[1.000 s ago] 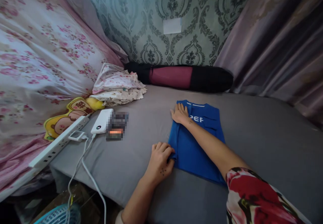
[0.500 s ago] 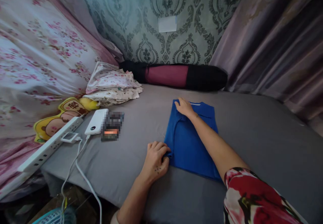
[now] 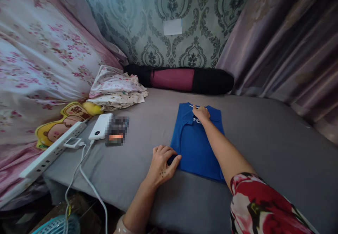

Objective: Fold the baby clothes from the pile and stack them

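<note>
- The blue shirt [image 3: 198, 153] is lying front up on the grey sheet [image 3: 253, 142], right of the middle of the view, its collar pointing toward the wall and its hem facing the person.
- Along its left side, a strip of cloth is lying folded inward, with a short sleeve crossing the chest.
- White lettering is showing on the chest, partly hidden by the right hand.
- The left hand [image 3: 162, 163] is resting at the shirt's lower left corner, loosely spread and gripping nothing, its thumb and fingertips touching the edge.
- The right hand [image 3: 202, 113] is reaching over the shirt and touching it just below the collar, fingers bent; whether it is pinching cloth, I cannot tell.
- A red floral sleeve [image 3: 261, 202] is covering the right upper arm.
- Well to the left, a white power bank [image 3: 101, 126] is lying beside a pixelated item [image 3: 117, 131].
- A power strip [image 3: 52, 153] is running along the left edge, carrying a charger [image 3: 74, 142]; white cables [image 3: 93, 184] are hanging past the near edge.
- Behind the strip, a yellow cushion [image 3: 50, 133] is leaning near a pile of patterned cloth [image 3: 118, 89].
- At the back, a black and maroon roll [image 3: 171, 79] is lying along the wall [image 3: 142, 23].
</note>
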Demonstrator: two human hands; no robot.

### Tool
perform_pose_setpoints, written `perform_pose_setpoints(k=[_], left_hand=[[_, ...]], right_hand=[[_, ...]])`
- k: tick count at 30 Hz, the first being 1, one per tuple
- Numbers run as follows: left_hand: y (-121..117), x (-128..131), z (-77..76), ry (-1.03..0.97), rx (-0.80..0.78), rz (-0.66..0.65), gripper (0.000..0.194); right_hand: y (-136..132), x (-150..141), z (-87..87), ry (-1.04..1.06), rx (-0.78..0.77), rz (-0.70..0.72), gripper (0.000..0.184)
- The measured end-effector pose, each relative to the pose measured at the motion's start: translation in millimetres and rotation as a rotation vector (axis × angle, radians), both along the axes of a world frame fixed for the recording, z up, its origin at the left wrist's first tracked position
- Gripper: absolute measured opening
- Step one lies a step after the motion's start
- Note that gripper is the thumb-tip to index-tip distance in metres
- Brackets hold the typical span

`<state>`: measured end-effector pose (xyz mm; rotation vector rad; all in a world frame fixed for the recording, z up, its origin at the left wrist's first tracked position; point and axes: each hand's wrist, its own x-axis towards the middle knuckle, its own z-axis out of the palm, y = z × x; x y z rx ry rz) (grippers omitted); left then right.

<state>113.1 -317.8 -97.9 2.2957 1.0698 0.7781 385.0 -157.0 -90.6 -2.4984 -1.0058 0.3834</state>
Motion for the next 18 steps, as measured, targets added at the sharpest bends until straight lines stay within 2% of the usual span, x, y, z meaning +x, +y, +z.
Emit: perform_pose_setpoints(k=[4,7,11,14,18], left_hand=[[1,1,-1.9,0.003,0.009,0.007,0.031],[1,1,-3.2,0.012,0.019,0.005,0.031],[2,0,-5.4,0.019,0.031,0.007,0.029],[1,0,-6.7,0.019,0.033,0.011,0.028],[2,0,-8.7,0.016,0.034,0.01,0.028]], right_hand=[[3,0,-4.4,-0.001,-0.017,0.081,0.048],[5,1,-10.5,0.023,0.071,0.118,0.035],[9,0,-20.9,0.084,0.217,0.072,0.036],[10,-3,-26.9,0.208,0.241,0.09,0.033],[9,-7,-30.2,0.27,0.282,0.166,0.016]])
